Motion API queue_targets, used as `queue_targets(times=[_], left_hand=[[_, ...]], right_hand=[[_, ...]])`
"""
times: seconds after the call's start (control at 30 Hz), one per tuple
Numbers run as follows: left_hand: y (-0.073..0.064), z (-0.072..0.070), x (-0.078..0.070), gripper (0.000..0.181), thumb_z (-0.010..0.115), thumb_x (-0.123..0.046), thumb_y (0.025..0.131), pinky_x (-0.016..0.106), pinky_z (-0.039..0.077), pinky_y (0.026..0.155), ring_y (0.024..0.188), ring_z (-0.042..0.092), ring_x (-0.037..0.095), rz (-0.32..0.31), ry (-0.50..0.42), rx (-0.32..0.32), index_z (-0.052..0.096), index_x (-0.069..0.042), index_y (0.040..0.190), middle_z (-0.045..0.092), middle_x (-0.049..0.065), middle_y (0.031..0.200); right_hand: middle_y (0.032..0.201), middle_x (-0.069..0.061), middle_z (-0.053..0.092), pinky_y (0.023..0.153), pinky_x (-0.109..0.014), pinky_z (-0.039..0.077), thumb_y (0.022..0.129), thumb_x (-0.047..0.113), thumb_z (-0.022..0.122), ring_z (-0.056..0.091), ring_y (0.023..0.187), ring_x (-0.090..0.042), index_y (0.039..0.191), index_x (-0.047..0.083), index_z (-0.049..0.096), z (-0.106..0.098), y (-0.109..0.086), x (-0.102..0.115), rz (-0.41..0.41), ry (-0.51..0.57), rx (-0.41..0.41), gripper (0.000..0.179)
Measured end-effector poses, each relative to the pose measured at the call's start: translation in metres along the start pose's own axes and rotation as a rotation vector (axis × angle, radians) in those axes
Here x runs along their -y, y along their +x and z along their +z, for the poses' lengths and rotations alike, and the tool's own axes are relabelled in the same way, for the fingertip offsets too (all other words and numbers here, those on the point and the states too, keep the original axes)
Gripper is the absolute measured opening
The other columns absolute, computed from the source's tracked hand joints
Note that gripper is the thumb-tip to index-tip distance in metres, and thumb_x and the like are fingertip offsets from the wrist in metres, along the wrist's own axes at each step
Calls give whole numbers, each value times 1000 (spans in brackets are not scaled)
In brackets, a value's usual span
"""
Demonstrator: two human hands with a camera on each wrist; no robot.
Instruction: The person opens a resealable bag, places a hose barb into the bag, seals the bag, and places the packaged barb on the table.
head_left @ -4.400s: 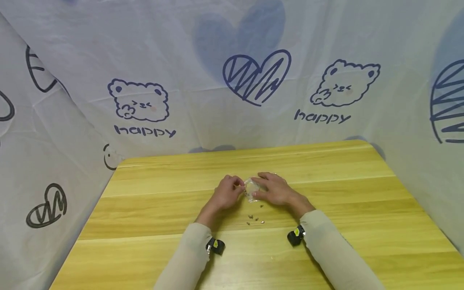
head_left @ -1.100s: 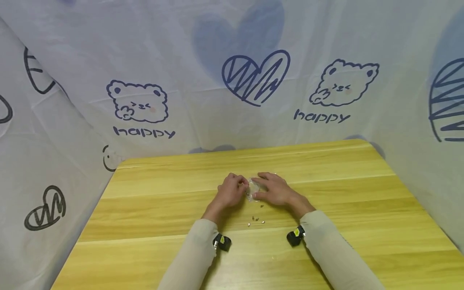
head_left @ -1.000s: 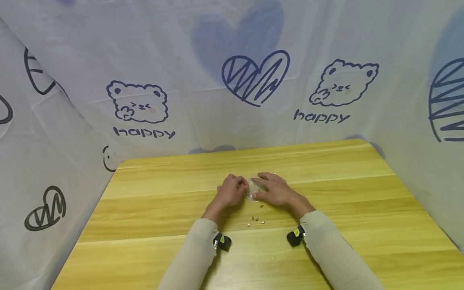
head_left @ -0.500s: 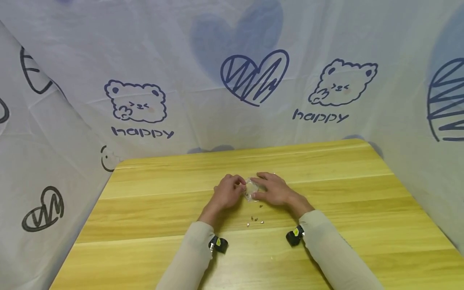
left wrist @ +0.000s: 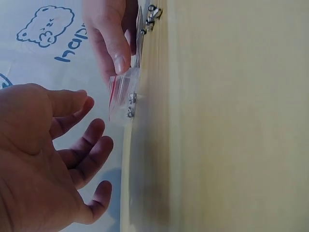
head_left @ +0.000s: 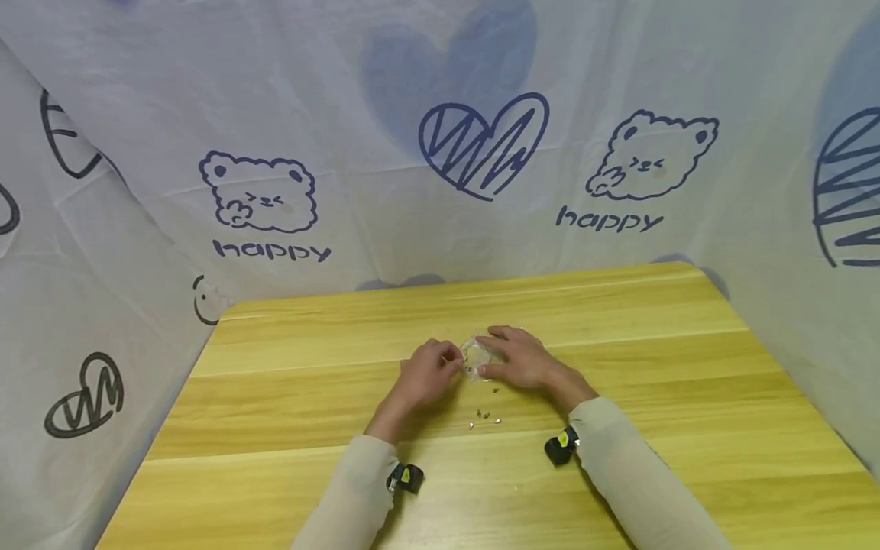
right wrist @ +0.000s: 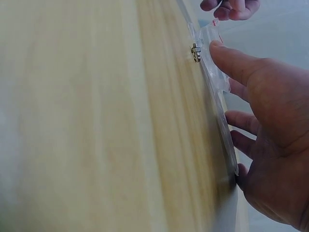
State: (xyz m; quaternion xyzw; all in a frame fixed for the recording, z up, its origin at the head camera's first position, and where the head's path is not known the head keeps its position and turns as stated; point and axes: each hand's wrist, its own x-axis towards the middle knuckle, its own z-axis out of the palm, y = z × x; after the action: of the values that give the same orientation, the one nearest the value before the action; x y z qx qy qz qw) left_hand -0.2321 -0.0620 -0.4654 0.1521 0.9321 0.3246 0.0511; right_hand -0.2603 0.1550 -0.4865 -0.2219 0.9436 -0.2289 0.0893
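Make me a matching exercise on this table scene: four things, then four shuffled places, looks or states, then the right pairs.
1. zip-lock bag
2. loose metal fittings
3. right hand
4. bear drawings

A. holding the zip-lock bag
B. on the cloth behind the table
C. clear, with a red strip
D. lying on the table, outside the zip-lock bag

Pairs: 1-C, 2-D, 3-A, 4-B

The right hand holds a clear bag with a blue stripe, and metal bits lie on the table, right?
Not quite: the stripe on the clear bag is red, as the left wrist view shows. The right hand does hold it, and metal bits lie on the table.
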Motion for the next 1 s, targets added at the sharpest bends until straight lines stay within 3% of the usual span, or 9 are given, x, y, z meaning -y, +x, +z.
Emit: queue_targets(times=[0.17, 0.5, 0.77, 0.87, 1.0], left_hand=[[-6, 1, -1, 13, 57, -27, 98, 53, 40, 87, 91, 57, 18, 19, -13, 56, 66, -18, 100, 62, 2, 101], [-16, 4, 1, 7, 60, -26, 96, 64, 34, 96, 96, 59, 17, 70, -19, 183, 66, -23, 94, 65, -5, 96], [-24, 6, -4, 7, 65, -21, 90, 72, 31, 94, 91, 58, 13, 112, 57, 249, 70, -26, 93, 63, -7, 91], [-27, 7, -8, 9, 67, -22, 89, 69, 31, 93, 95, 57, 14, 126, 91, 272, 72, -28, 95, 63, -6, 94], [-31, 9, -13, 11, 68, -23, 88, 55, 33, 87, 96, 54, 16, 156, 148, 286, 72, -29, 96, 61, -4, 99]], right_hand=[[157, -12, 31, 115, -59, 18, 93, 50, 58, 25, 145, -37, 148, 23, 41, 1, 0, 0, -3, 9, -3, 64], [157, -11, 30, 115, -59, 17, 92, 51, 58, 25, 145, -36, 148, 24, 40, 0, -1, 1, 9, 12, -5, 65], [157, -9, 31, 115, -58, 19, 92, 52, 57, 25, 145, -35, 148, 24, 40, 2, 0, -1, 6, 3, -5, 64], [157, -9, 31, 115, -58, 19, 92, 52, 57, 26, 145, -35, 148, 24, 40, 2, 0, -2, 4, 3, -8, 64], [156, -10, 32, 115, -58, 20, 92, 52, 57, 27, 144, -35, 148, 24, 40, 3, 0, -2, 5, 5, -11, 64]])
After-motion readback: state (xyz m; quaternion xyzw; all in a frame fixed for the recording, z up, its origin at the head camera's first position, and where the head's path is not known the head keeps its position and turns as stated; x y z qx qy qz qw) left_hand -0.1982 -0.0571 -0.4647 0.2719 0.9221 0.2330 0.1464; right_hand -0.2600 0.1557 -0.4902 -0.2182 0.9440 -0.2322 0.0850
